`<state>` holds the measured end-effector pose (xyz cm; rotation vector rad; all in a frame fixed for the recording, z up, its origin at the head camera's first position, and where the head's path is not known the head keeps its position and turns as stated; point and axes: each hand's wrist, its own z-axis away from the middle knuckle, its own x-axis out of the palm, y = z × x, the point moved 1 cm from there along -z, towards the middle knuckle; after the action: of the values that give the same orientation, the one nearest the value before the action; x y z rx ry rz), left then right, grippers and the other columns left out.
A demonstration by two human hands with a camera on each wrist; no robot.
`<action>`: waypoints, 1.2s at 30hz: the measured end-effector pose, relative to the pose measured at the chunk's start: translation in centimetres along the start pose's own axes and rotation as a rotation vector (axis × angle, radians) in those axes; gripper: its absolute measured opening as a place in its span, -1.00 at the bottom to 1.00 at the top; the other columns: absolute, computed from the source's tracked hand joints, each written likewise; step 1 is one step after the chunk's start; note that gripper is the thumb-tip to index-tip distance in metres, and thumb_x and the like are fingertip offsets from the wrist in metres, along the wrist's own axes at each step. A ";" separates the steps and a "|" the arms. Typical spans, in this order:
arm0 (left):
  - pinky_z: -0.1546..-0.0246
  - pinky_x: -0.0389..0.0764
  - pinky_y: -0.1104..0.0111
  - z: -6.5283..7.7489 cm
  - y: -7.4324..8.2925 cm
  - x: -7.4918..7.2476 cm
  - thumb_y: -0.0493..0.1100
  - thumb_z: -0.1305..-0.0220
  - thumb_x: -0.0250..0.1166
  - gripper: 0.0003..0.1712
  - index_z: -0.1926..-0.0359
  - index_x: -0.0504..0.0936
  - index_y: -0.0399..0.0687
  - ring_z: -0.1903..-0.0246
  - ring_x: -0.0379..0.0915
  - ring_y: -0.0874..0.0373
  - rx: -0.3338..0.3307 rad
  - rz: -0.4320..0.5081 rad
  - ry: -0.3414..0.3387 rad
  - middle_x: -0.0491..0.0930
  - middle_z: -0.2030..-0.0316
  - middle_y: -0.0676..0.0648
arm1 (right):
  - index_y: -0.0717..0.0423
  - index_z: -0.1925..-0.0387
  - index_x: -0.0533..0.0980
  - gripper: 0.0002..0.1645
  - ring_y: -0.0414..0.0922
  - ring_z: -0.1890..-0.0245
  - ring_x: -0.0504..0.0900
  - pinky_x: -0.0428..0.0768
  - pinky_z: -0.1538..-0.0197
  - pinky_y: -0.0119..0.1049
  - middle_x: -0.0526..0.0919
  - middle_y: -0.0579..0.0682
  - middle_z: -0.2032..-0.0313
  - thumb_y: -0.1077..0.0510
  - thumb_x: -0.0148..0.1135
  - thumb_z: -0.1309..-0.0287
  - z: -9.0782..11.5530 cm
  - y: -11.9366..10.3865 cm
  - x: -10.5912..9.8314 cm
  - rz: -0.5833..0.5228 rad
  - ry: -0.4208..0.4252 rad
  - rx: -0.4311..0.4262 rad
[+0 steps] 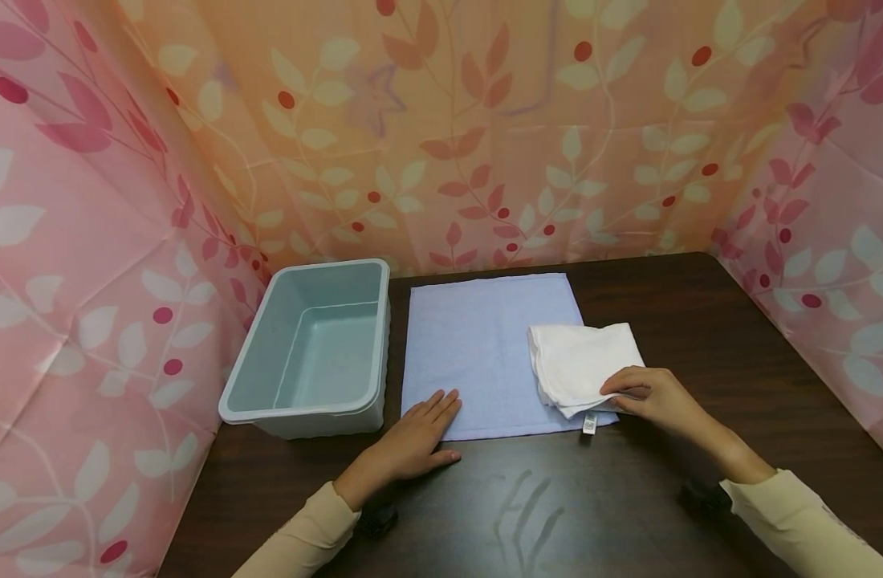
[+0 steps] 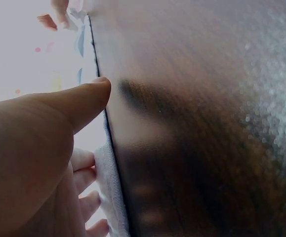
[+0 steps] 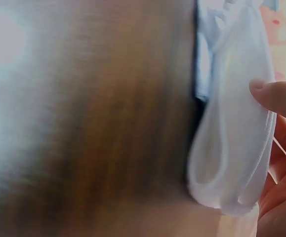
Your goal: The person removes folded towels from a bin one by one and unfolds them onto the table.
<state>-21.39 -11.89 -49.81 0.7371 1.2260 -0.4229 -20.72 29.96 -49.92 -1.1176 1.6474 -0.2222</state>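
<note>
A light blue cloth (image 1: 485, 353) lies spread flat on the dark table. My left hand (image 1: 418, 437) rests with straight fingers on its front left corner, the thumb over the table just off the cloth's edge. On the cloth's right side sits a folded white cloth (image 1: 582, 361), overhanging the blue one to the right. My right hand (image 1: 651, 393) pinches the white cloth's front right corner between thumb and fingers. In the right wrist view the thumb (image 3: 268, 94) lies on the white fabric, whose folded layers loop at the end. A small white tag (image 1: 589, 423) sticks out at the front.
A pale blue-green plastic bin (image 1: 304, 413) stands on the table (image 1: 673, 297) left of the cloths, with nothing seen inside. Floral curtains (image 1: 485, 120) enclose the back and both sides. Smudge marks show on the table's front part.
</note>
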 end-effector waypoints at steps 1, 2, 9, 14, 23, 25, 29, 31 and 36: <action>-0.49 0.16 -0.02 0.0 0.0 0.0 0.19 -0.38 0.18 -0.08 -0.55 0.04 -0.15 -0.57 -0.11 -0.08 -0.001 0.001 -0.002 -0.02 -0.58 -0.11 | 0.09 0.27 0.73 -0.67 -0.35 0.22 0.65 0.47 0.03 -0.78 0.76 0.04 0.28 0.47 0.46 0.10 -0.2 -0.1 -0.2 0.004 0.002 0.001; -0.49 0.16 -0.02 0.0 0.0 0.0 0.19 -0.38 0.18 -0.08 -0.55 0.04 -0.14 -0.57 -0.12 -0.08 -0.001 0.000 -0.002 -0.02 -0.58 -0.11 | 0.08 0.28 0.73 -0.67 -0.36 0.23 0.64 0.47 0.03 -0.78 0.76 0.03 0.29 0.47 0.46 0.10 -0.5 -0.1 -0.5 0.015 0.007 0.000; -0.48 0.17 -0.02 0.0 -0.1 0.1 0.20 -0.38 0.18 -0.07 -0.55 0.04 -0.14 -0.57 -0.11 -0.08 0.002 -0.004 0.000 -0.02 -0.58 -0.10 | 0.06 0.32 0.74 -0.69 -0.39 0.29 0.61 0.51 0.18 -0.68 0.76 0.00 0.33 0.46 0.47 0.11 -2.9 -0.6 -2.1 0.055 0.045 -0.003; -0.48 0.18 -0.01 -0.1 -0.2 0.3 0.20 -0.38 0.18 -0.07 -0.55 0.04 -0.14 -0.57 -0.10 -0.08 0.008 -0.019 0.005 -0.01 -0.58 -0.11 | 0.02 0.29 0.75 -0.75 -0.42 0.36 0.53 0.47 0.39 -0.54 0.76 -0.02 0.31 0.37 0.46 0.02 -4.8 -0.8 -3.2 0.074 0.052 0.076; -0.48 0.19 -0.02 0.0 0.0 0.1 0.19 -0.38 0.19 -0.08 -0.54 0.05 -0.15 -0.57 -0.09 -0.09 0.007 -0.014 0.005 0.00 -0.57 -0.11 | 0.04 0.23 0.75 -0.84 -0.40 0.36 0.60 0.56 0.32 -0.54 0.79 0.05 0.25 0.18 0.44 -0.09 -9.2 0.5 -4.2 0.041 0.033 0.256; -0.48 0.19 -0.02 0.0 0.0 0.1 0.19 -0.38 0.19 -0.08 -0.54 0.06 -0.15 -0.57 -0.09 -0.09 0.007 -0.016 0.006 0.00 -0.57 -0.11 | 0.06 0.23 0.75 -0.84 -0.41 0.37 0.61 0.55 0.33 -0.54 0.79 0.09 0.25 0.17 0.44 -0.10 -10.2 1.1 -4.2 0.048 0.032 0.264; -0.48 0.18 -0.03 0.0 0.0 0.1 0.19 -0.38 0.19 -0.08 -0.54 0.06 -0.15 -0.57 -0.09 -0.09 0.004 -0.014 0.005 0.00 -0.57 -0.12 | 0.03 0.25 0.76 -0.85 -0.42 0.39 0.59 0.54 0.33 -0.53 0.80 0.10 0.25 0.12 0.44 -0.11 -12.4 2.4 -4.1 0.085 0.044 0.306; -0.47 0.18 -0.03 0.0 0.0 0.1 0.19 -0.37 0.20 -0.08 -0.54 0.06 -0.15 -0.57 -0.09 -0.09 0.001 -0.014 0.006 0.00 -0.57 -0.11 | 0.02 0.25 0.76 -0.83 -0.41 0.38 0.59 0.53 0.32 -0.54 0.80 0.10 0.24 0.09 0.45 -0.11 -13.4 3.0 -4.0 0.116 0.051 0.314; -0.48 0.18 -0.02 -0.1 0.0 0.2 0.19 -0.37 0.19 -0.07 -0.54 0.04 -0.15 -0.57 -0.10 -0.08 -0.002 -0.017 0.004 -0.02 -0.58 -0.11 | 0.03 0.23 0.77 -0.80 -0.30 0.30 0.58 0.47 0.29 -0.57 0.79 0.14 0.19 0.06 0.45 -0.11 -15.5 4.4 -3.8 0.177 0.076 0.341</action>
<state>-21.40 -11.84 -49.98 0.7266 1.2374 -0.4342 -36.18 29.32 -44.03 -0.7103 1.6885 -0.4177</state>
